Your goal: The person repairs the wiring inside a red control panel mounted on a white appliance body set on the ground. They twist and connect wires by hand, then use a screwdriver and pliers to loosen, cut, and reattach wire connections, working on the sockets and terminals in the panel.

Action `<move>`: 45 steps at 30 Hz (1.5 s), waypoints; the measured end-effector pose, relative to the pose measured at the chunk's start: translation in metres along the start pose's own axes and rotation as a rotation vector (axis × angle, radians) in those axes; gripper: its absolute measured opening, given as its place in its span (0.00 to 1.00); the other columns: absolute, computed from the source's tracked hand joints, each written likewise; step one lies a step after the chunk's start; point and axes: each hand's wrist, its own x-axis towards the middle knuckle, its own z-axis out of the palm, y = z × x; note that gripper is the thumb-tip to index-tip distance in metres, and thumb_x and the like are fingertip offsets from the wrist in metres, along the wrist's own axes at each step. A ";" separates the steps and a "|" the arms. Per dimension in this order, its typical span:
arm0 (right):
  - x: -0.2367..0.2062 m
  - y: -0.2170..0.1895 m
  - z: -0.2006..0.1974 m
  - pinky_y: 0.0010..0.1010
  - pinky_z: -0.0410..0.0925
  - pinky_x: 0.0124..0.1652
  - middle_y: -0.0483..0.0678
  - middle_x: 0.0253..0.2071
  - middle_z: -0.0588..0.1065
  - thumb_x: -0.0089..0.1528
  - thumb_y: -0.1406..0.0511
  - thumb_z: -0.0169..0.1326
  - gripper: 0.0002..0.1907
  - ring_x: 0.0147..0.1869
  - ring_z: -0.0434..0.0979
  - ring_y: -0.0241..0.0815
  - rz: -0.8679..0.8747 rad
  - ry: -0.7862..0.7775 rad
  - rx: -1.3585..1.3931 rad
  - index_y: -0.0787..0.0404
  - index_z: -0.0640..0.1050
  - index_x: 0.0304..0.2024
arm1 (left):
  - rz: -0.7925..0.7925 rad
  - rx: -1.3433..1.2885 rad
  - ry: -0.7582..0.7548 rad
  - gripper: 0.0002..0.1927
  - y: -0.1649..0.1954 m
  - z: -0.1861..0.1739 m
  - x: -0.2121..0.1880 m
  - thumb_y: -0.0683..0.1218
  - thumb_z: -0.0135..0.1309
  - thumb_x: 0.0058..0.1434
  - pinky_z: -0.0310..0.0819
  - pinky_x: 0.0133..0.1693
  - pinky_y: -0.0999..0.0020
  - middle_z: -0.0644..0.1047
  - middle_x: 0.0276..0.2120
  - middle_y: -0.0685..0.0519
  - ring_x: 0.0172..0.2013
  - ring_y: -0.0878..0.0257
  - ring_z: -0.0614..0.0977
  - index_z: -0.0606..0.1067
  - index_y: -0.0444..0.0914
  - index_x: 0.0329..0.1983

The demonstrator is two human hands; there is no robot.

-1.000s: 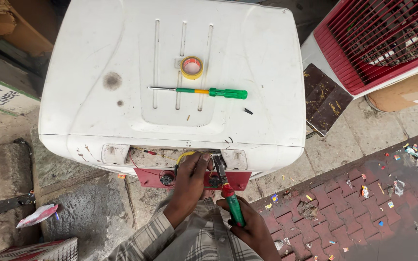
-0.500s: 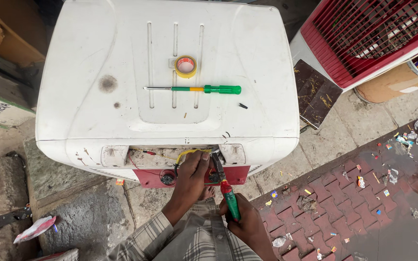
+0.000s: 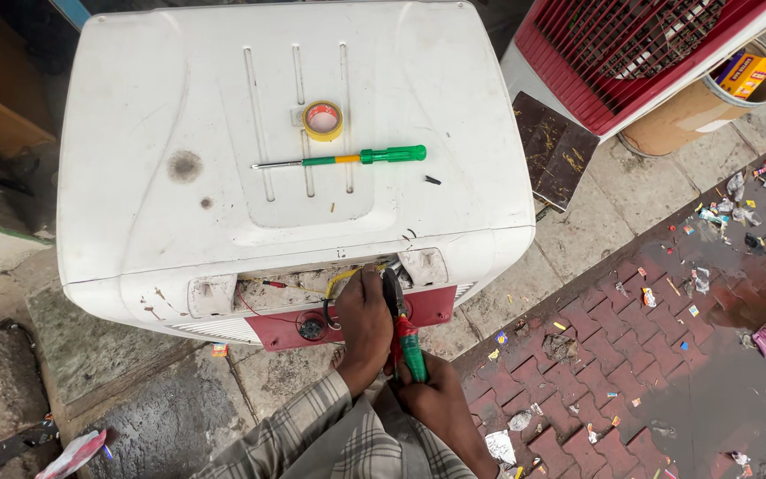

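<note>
A big white air cooler (image 3: 179,98) stands below me with its red control panel (image 3: 277,325) facing me. My left hand (image 3: 363,326) reaches into the open slot above that panel, fingers closed among yellow and red wires (image 3: 334,284). My right hand (image 3: 436,399) grips pliers with red and green handles (image 3: 406,341), jaws pointing up at the same slot. On the cooler's top lie a green-handled screwdriver (image 3: 347,160) and a roll of yellow tape (image 3: 322,120).
A second cooler with a red grille (image 3: 658,44) stands at the upper right, beside a cardboard drum (image 3: 693,111). Dark boards (image 3: 556,146) lean between the coolers. Wet red paving (image 3: 667,355) on the right is scattered with litter. A stone slab (image 3: 90,346) lies at left.
My head has moved closer, so the cooler fills more of the view. Both hands stay at the slot, with the pliers still raised to the wires.
</note>
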 end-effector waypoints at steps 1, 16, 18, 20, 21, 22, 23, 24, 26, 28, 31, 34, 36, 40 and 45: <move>0.000 0.002 0.002 0.27 0.60 0.30 0.42 0.25 0.68 0.49 0.79 0.50 0.09 0.29 0.64 0.34 0.005 0.020 -0.012 0.65 0.72 0.29 | -0.010 -0.016 0.017 0.23 -0.002 0.001 0.000 0.51 0.43 0.71 0.61 0.23 0.63 0.68 0.14 0.52 0.17 0.65 0.66 0.69 0.32 0.23; -0.007 -0.024 0.031 0.31 0.61 0.26 0.51 0.25 0.72 0.52 0.78 0.50 0.07 0.25 0.68 0.40 0.057 0.319 0.253 0.66 0.73 0.32 | -0.187 -0.342 0.060 0.22 -0.015 0.001 -0.008 0.49 0.44 0.71 0.53 0.25 0.64 0.61 0.19 0.58 0.22 0.68 0.58 0.61 0.36 0.22; -0.018 -0.032 0.036 0.32 0.63 0.28 0.54 0.28 0.72 0.54 0.78 0.52 0.07 0.28 0.70 0.40 -0.037 0.342 0.201 0.68 0.73 0.34 | -0.190 -0.378 -0.013 0.21 -0.012 -0.002 -0.003 0.49 0.44 0.72 0.55 0.27 0.64 0.61 0.20 0.57 0.24 0.68 0.59 0.61 0.36 0.23; -0.028 -0.039 0.027 0.35 0.71 0.35 0.53 0.41 0.78 0.52 0.78 0.47 0.11 0.35 0.77 0.42 -0.095 0.367 0.119 0.69 0.75 0.36 | -0.230 -0.421 -0.121 0.20 -0.009 -0.014 -0.001 0.49 0.43 0.73 0.56 0.31 0.65 0.61 0.22 0.56 0.26 0.66 0.61 0.61 0.36 0.24; -0.033 -0.042 0.019 0.36 0.75 0.38 0.53 0.48 0.81 0.51 0.77 0.45 0.14 0.39 0.81 0.43 -0.122 0.375 0.071 0.70 0.77 0.37 | -0.215 -0.386 -0.163 0.20 -0.008 -0.020 -0.001 0.49 0.42 0.74 0.59 0.33 0.66 0.64 0.23 0.56 0.27 0.66 0.63 0.63 0.36 0.25; -0.039 -0.044 0.010 0.35 0.75 0.42 0.53 0.51 0.80 0.51 0.77 0.45 0.17 0.46 0.80 0.42 -0.065 0.375 0.047 0.68 0.77 0.41 | -0.201 -0.346 -0.198 0.20 -0.006 -0.028 -0.002 0.49 0.41 0.74 0.61 0.36 0.67 0.66 0.25 0.56 0.29 0.66 0.65 0.65 0.36 0.26; -0.045 -0.045 -0.001 0.35 0.74 0.46 0.52 0.54 0.79 0.51 0.77 0.45 0.21 0.52 0.80 0.40 -0.006 0.371 0.025 0.66 0.78 0.46 | -0.189 -0.301 -0.229 0.20 -0.004 -0.035 -0.004 0.50 0.40 0.74 0.63 0.38 0.68 0.68 0.26 0.55 0.30 0.66 0.67 0.67 0.36 0.27; -0.046 -0.047 -0.011 0.35 0.73 0.51 0.51 0.57 0.78 0.51 0.76 0.44 0.25 0.59 0.79 0.39 0.045 0.370 0.003 0.64 0.79 0.50 | -0.206 -0.334 -0.260 0.18 -0.002 -0.041 -0.003 0.49 0.42 0.72 0.65 0.42 0.69 0.72 0.29 0.55 0.33 0.66 0.71 0.70 0.35 0.29; -0.052 -0.048 -0.031 0.39 0.73 0.54 0.53 0.56 0.79 0.52 0.76 0.47 0.27 0.62 0.80 0.44 0.157 0.357 -0.088 0.64 0.78 0.54 | -0.239 -0.406 -0.330 0.14 0.002 -0.049 -0.003 0.46 0.44 0.69 0.68 0.49 0.70 0.79 0.34 0.54 0.39 0.66 0.78 0.75 0.33 0.33; -0.059 -0.048 -0.047 0.39 0.71 0.58 0.53 0.55 0.80 0.52 0.75 0.49 0.29 0.63 0.80 0.45 0.221 0.316 -0.268 0.62 0.79 0.57 | -0.312 -0.392 -0.354 0.14 0.007 -0.055 -0.001 0.46 0.46 0.68 0.69 0.48 0.71 0.80 0.35 0.55 0.39 0.68 0.78 0.78 0.33 0.36; -0.068 -0.047 -0.064 0.35 0.66 0.61 0.50 0.55 0.78 0.52 0.74 0.51 0.30 0.64 0.77 0.42 0.177 0.212 -0.510 0.59 0.79 0.59 | -0.549 -0.409 -0.324 0.13 0.010 -0.062 0.006 0.47 0.51 0.67 0.65 0.41 0.70 0.79 0.34 0.58 0.35 0.69 0.71 0.82 0.35 0.38; -0.069 -0.046 -0.069 0.34 0.66 0.60 0.48 0.57 0.77 0.49 0.76 0.49 0.32 0.64 0.75 0.42 0.053 0.158 -0.497 0.60 0.80 0.57 | -0.703 -0.368 -0.272 0.12 0.010 -0.064 0.015 0.48 0.53 0.66 0.58 0.35 0.69 0.78 0.32 0.59 0.31 0.70 0.67 0.83 0.37 0.38; -0.069 -0.047 -0.070 0.34 0.67 0.59 0.49 0.57 0.77 0.48 0.76 0.49 0.30 0.63 0.75 0.42 0.016 0.158 -0.558 0.60 0.81 0.54 | -0.741 -0.383 -0.230 0.12 0.008 -0.063 0.018 0.48 0.55 0.65 0.59 0.35 0.69 0.80 0.33 0.58 0.31 0.70 0.68 0.84 0.36 0.38; -0.071 -0.057 -0.066 0.39 0.70 0.52 0.47 0.58 0.76 0.48 0.76 0.51 0.33 0.54 0.80 0.48 0.130 0.160 -0.624 0.56 0.81 0.57 | -0.806 -0.500 -0.163 0.10 0.009 -0.059 0.023 0.44 0.57 0.60 0.72 0.42 0.67 0.84 0.36 0.53 0.35 0.66 0.78 0.84 0.34 0.39; -0.061 -0.083 -0.052 0.42 0.68 0.56 0.57 0.64 0.70 0.44 0.78 0.48 0.34 0.62 0.72 0.59 -0.538 0.157 -0.976 0.66 0.76 0.56 | -0.784 -0.533 -0.118 0.09 0.025 -0.053 0.023 0.40 0.61 0.56 0.79 0.40 0.64 0.85 0.36 0.49 0.36 0.63 0.84 0.83 0.31 0.39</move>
